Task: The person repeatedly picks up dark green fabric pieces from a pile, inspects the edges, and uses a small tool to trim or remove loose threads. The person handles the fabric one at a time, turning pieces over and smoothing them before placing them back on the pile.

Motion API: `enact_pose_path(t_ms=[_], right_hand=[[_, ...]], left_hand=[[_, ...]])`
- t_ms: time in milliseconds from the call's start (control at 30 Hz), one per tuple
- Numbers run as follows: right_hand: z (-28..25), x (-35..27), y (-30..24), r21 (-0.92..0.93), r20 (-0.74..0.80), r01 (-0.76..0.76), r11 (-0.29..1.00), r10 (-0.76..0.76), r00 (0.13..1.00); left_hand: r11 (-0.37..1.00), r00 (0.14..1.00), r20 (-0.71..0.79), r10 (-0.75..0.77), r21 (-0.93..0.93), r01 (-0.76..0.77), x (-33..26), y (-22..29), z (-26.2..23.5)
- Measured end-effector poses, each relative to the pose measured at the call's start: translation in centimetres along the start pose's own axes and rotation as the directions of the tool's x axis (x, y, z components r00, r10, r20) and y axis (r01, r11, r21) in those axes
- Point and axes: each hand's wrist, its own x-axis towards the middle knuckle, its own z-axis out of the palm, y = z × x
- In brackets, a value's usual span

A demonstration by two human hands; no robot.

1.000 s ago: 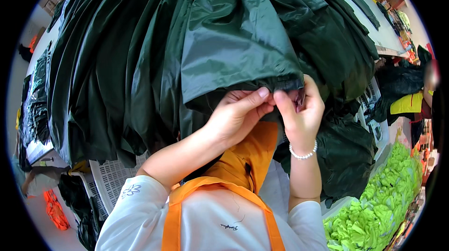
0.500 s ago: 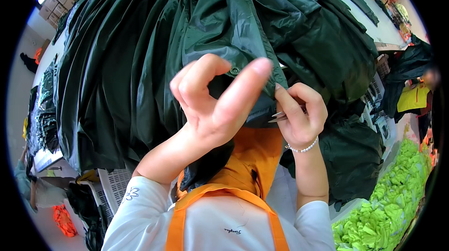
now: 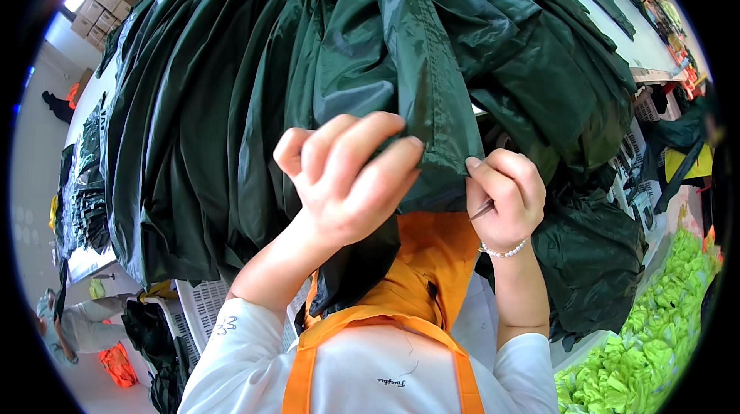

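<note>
A large heap of glossy dark green fabric lies in front of me, one stitched, hemmed panel hanging toward my body. My left hand is closed on this panel near its lower edge, thumb and forefinger together; the pinched spot is partly hidden behind the fingers. At the panel's lower right corner, my right hand pinches the cloth between thumb and forefinger. The same hand also keeps a pair of thread snips in its palm, with only the pointed metal tips showing.
An orange apron covers my lap. White plastic crates stand at lower left, and more dark green cloth hangs at right. Lime-yellow pieces are piled at lower right. Another person is at far left.
My left hand has gone from raised, parted fingers to a closed grip on the panel. A metal eyelet that showed beside it is now out of sight. My right hand keeps its pinch.
</note>
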Motion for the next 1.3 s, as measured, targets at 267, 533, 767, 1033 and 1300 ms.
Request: enact_pose_path(t_ms=[267,533,767,1033,1300], right_hand=[[-1.4,1.2,-1.9,0.508,0.462,-0.593,0.625,0.384,0.800],[-2.2,5.9,-1.2,0.426,0.628,-0.683,0.593,0.350,0.695],[-1.8,7.1,-1.0,0.377,0.723,-0.768,0.518,0.354,0.594],[-2.2,7.5,-0.5,0.269,0.857,-0.925,0.270,0.370,0.357],[7.6,6.0,7.8,0.180,0.334,-0.508,0.842,0.434,0.837]], left_hand=[[0.985,0.998,-0.014,0.068,-0.157,-0.069,0.3,-0.6,0.0],[0.980,0.992,-0.011,0.125,-0.155,-0.125,0.7,-1.1,-0.5],[0.985,0.989,-0.031,0.148,-0.086,-0.150,0.6,-1.0,-0.5],[0.974,0.986,-0.034,0.163,-0.154,-0.166,0.6,-1.3,-0.6],[0.541,0.856,0.449,-0.255,-0.667,0.511,0.4,-4.1,-1.4]])
